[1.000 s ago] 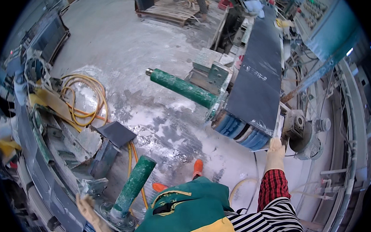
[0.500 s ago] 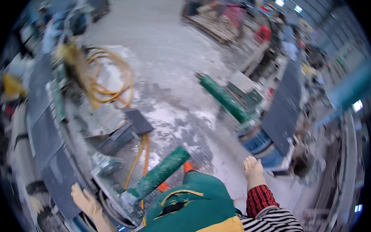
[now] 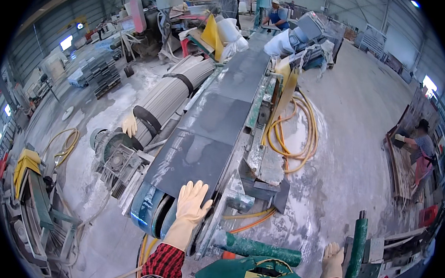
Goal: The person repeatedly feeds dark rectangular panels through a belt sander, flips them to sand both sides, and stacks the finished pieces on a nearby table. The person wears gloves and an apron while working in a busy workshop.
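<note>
My left hand [image 3: 190, 204], in a pale rubber glove, lies flat with fingers spread on the near end of a dark stone slab [image 3: 193, 155]. The slab rests on a long belt conveyor [image 3: 149, 211] that runs away from me with more dark slabs [image 3: 219, 116] in a row. My right hand [image 3: 332, 260], also gloved, hangs low at the right with loose fingers and holds nothing. It is just left of an upright green roller [image 3: 357, 244]. A second green roller [image 3: 259, 249] lies level between my hands, above my green apron.
A dusty motor and gearbox [image 3: 113, 155] sits left of the conveyor, with a pale glove [image 3: 129, 125] on it and a bundle of grey rods [image 3: 171, 97] behind. Yellow hoses [image 3: 297, 128] coil on the floor at right. One person [image 3: 419, 151] handles slabs far right, another [image 3: 278, 12] stands far back.
The view has swung round sharply. My left hand, low beside a green roller before, now rests on the slab's end. My right hand has left the slab edge and hangs by the upright roller.
</note>
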`<state>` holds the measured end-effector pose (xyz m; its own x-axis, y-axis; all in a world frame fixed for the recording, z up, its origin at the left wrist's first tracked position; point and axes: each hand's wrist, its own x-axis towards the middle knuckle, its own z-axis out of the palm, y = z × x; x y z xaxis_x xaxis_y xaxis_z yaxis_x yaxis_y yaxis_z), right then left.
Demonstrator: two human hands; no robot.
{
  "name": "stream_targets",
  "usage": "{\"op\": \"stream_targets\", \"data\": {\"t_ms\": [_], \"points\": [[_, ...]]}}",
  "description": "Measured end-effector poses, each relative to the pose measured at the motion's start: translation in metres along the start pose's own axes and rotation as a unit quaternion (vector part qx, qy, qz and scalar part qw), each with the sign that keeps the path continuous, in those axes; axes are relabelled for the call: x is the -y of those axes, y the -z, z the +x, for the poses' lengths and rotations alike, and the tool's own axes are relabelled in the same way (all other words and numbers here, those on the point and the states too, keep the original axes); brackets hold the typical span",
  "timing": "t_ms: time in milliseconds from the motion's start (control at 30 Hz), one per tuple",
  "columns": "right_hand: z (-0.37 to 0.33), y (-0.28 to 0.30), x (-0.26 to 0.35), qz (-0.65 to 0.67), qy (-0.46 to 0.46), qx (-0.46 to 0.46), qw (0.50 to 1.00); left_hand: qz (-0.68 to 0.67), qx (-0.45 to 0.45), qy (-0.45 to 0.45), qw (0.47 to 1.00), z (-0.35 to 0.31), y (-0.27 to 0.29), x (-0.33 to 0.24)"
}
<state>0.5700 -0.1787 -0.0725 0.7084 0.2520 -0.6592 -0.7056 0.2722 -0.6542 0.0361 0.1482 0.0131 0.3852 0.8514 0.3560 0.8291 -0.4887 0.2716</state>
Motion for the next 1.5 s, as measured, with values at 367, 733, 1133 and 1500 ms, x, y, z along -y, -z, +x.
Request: {"op": "stream_targets", "data": {"t_ms": [367,733,1133,1500], "points": [[0.03,-0.021,-0.003,-0.033,-0.014,0.059,0.998,0.014,0.056,0.043,0.997,0.061,-0.032,0.001],[0.025,0.091,0.002,0.013,-0.028,-0.03,0.999,0.017,0.038,0.111,0.993,0.16,-0.074,-0.002],[0.037,0.08,-0.017,0.053,-0.036,0.067,0.996,0.015,0.052,0.026,0.998,0.147,-0.077,0.001],[0.045,-0.012,-0.038,-0.711,0.218,0.274,0.61,0.081,-0.029,0.068,0.994,0.0,0.036,0.057]]}}
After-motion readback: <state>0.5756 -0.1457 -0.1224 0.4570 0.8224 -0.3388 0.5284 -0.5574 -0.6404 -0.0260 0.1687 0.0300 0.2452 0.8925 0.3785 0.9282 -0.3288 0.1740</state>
